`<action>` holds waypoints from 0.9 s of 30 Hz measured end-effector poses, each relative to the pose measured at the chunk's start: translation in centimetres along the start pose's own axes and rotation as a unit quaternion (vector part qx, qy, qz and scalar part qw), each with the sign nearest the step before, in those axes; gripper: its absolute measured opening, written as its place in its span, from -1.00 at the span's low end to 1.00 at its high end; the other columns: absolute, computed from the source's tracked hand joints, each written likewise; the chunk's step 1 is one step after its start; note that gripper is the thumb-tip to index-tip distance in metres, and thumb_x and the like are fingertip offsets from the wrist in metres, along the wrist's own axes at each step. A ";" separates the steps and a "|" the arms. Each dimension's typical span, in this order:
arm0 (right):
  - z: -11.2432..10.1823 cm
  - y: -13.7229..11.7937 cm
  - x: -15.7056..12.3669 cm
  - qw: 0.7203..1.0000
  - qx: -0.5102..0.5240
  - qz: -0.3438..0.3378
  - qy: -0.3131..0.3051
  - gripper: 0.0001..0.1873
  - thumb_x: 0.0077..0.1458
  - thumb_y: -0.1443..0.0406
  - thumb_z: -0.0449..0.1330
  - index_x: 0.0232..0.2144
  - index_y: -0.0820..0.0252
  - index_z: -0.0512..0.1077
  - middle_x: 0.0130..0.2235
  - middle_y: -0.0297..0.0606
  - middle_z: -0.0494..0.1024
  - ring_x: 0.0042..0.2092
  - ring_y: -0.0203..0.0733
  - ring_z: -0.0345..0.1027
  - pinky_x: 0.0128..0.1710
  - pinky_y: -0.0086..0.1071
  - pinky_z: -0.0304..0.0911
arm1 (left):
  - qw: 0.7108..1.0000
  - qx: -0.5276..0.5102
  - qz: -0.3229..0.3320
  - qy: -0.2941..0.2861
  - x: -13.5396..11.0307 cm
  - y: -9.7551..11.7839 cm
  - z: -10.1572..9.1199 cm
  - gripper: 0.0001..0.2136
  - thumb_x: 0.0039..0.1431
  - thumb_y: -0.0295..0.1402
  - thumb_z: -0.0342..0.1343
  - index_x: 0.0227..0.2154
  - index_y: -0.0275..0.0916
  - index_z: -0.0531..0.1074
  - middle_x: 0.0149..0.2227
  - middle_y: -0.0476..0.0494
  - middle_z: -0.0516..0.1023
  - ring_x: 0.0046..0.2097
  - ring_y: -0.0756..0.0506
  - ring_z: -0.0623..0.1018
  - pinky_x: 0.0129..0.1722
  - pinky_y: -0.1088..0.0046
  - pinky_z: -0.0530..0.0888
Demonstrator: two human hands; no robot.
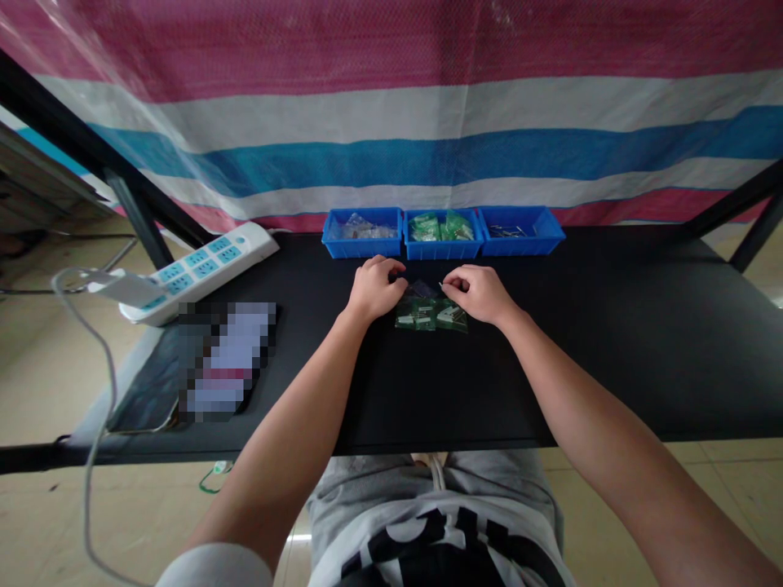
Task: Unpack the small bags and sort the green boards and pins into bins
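The right grip (482,295) pinches a small pale sliver (441,284) between thumb and forefinger. The left grip (375,289) faces it with curled fingers, its thumb pointing across; whether it pinches anything, one cannot tell. Between the two grips lies a thin see-through piece of plastic (422,289), whose edges are too dim to follow. On the near side of that gap, two green-tinted plastic bags rest side by side on the tabletop (440,391): the left bag (416,315) and the right bag (451,317), each with small metallic and white parts showing through.

Just beyond the left grip stands a blue bin (362,249) with clear bags inside. Beyond the gap is a middle bin (444,249) with green bags, and beyond the right grip a third bin (524,246) with loose, thin metallic pieces. Well to the left of the left grip lies a white power strip (201,269), and nearer the person, a flat device with a blurred screen (229,359).
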State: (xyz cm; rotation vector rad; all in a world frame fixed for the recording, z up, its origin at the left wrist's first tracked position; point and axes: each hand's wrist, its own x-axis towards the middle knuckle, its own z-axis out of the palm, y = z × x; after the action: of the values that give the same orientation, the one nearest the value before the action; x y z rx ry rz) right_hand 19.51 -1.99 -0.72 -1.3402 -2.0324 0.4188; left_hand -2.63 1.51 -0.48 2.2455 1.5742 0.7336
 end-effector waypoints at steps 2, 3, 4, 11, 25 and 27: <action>0.0 0.0 0.0 1.000 0.000 0.003 0.001 -0.86 0.04 0.31 0.20 -0.44 0.23 0.55 -0.44 -0.24 0.53 -0.45 -0.28 0.31 -0.40 -0.40 0.19 | 0.999 0.016 0.002 -0.028 -0.1 0.0 -0.1 -0.75 -0.01 -0.34 0.09 -0.26 -0.19 0.58 -0.15 -0.18 0.51 -0.03 -0.28 0.47 0.03 0.06 0.36; 0.0 0.0 0.0 1.000 0.001 0.004 0.002 -0.86 0.04 0.30 0.19 -0.44 0.23 0.55 -0.44 -0.24 0.53 -0.45 -0.28 0.32 -0.41 -0.40 0.19 | 0.999 0.021 0.005 -0.038 -0.1 0.0 -0.1 -0.77 -0.01 -0.34 0.11 -0.28 -0.17 0.58 -0.13 -0.19 0.50 0.00 -0.30 0.45 0.04 0.01 0.33; 0.1 0.0 0.0 1.000 0.003 0.005 0.001 -0.86 0.05 0.30 0.19 -0.44 0.23 0.55 -0.44 -0.24 0.53 -0.45 -0.28 0.32 -0.41 -0.40 0.19 | 0.999 0.023 0.009 -0.044 -0.2 0.0 0.0 -0.79 -0.01 -0.34 0.11 -0.30 -0.17 0.58 -0.11 -0.19 0.49 0.02 -0.31 0.43 0.03 -0.02 0.31; 0.1 0.0 0.0 1.000 0.007 0.006 -0.004 -0.85 0.04 0.30 0.19 -0.44 0.24 0.54 -0.44 -0.24 0.53 -0.46 -0.28 0.32 -0.42 -0.40 0.19 | 0.995 -0.081 0.061 -0.006 -0.3 0.5 -0.2 -0.92 0.03 -0.41 0.10 -0.44 -0.25 0.49 -0.23 -0.15 0.51 -0.13 -0.14 0.49 -0.09 0.24 0.39; 0.1 -1.6 -0.3 0.983 0.172 0.042 -0.039 -0.65 0.05 0.07 0.23 -0.29 0.25 0.48 -0.51 -0.34 0.45 -0.51 -0.32 0.23 -0.47 -0.42 0.12 | 0.911 -0.409 0.000 0.053 -0.7 3.0 1.4 -0.81 -0.01 -0.27 0.23 -0.43 -0.27 0.40 -0.50 0.02 0.45 -0.47 0.04 0.43 -0.45 0.51 0.36; 0.0 -1.6 -0.3 0.980 0.187 0.052 -0.041 -0.70 0.06 0.09 0.21 -0.39 0.25 0.47 -0.53 -0.34 0.43 -0.51 -0.33 0.22 -0.49 -0.42 0.10 | 0.893 -0.449 -0.002 0.027 -0.7 3.1 1.6 -0.78 -0.05 -0.26 0.26 -0.41 -0.27 0.40 -0.48 0.01 0.47 -0.45 0.03 0.46 -0.42 0.49 0.40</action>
State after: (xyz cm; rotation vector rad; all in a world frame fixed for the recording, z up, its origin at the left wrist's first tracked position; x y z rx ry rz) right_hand 18.50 -2.92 0.15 -1.2112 -1.8359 0.8709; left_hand 0.52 -0.19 -0.41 1.5242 0.9327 1.2125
